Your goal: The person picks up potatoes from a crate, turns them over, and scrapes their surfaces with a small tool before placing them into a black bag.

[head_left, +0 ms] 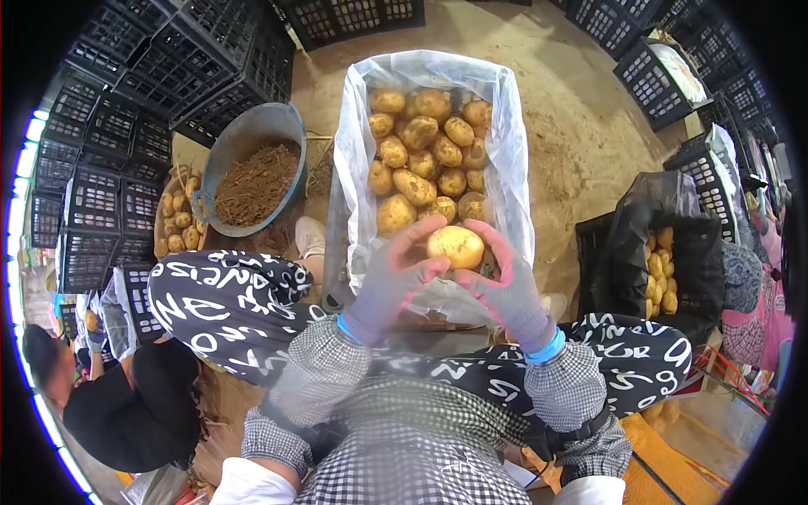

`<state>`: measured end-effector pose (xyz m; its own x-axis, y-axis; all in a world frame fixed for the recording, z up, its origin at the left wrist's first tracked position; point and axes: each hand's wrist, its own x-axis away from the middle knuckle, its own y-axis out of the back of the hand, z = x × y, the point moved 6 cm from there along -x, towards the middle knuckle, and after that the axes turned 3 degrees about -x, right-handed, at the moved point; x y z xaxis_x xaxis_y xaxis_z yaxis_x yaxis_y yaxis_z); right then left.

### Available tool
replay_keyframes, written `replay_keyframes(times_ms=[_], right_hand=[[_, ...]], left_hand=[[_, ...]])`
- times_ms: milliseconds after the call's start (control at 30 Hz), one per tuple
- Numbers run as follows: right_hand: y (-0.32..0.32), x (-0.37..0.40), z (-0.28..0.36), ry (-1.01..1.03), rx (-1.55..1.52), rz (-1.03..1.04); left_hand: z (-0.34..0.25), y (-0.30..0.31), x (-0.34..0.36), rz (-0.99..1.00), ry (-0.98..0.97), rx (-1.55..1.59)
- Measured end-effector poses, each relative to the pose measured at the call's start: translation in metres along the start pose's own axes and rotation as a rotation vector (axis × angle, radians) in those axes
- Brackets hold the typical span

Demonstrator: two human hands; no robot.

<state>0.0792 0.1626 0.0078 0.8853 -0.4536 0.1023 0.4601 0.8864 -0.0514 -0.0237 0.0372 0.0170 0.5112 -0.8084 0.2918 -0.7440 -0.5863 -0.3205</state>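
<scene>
A pale yellow potato (455, 247) is held up between my two gloved hands, over the near end of a crate lined with white plastic (352, 168). My left hand (394, 282) curves round its left side, thumb and fingertips at its edge. On the other side, my right hand (505, 282) has its thumb and finger bent round the potato's right edge. Both gloves are grey with pink fingers. Under and beyond my hands, many soil-marked potatoes (420, 132) fill the crate.
A blue tub (295, 126) of soil stands left of the crate, with a sack of potatoes (175, 220) beside it. Black crates (93, 202) are stacked at left. At right, a black-lined crate (610, 244) holds potatoes. People (135, 408) are at lower left and far right.
</scene>
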Motion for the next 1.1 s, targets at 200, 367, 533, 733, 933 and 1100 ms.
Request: replay_keyframes(times_ms=[200,367,533,733,933,1100], right_hand=[[-0.003,0.003,-0.008,-0.004,0.065,0.041],[-0.005,0.007,-0.001,-0.125,-0.172,-0.014],[-0.001,0.001,0.0,0.136,0.052,0.033],[0.001,0.006,0.003,0.185,0.216,-0.01],[-0.004,0.007,0.001,0.101,0.046,0.046],[0.0,0.01,0.014,0.229,0.351,-0.032]], left_hand=[[0.009,0.009,-0.001,0.002,-0.131,-0.146],[0.015,0.028,-0.003,-0.189,0.027,0.151],[0.009,0.009,0.003,0.008,-0.142,-0.038],[-0.003,-0.011,0.003,0.098,-0.05,0.02],[0.022,0.022,-0.002,-0.032,0.039,0.026],[0.005,-0.006,0.0,0.115,-0.031,0.05]])
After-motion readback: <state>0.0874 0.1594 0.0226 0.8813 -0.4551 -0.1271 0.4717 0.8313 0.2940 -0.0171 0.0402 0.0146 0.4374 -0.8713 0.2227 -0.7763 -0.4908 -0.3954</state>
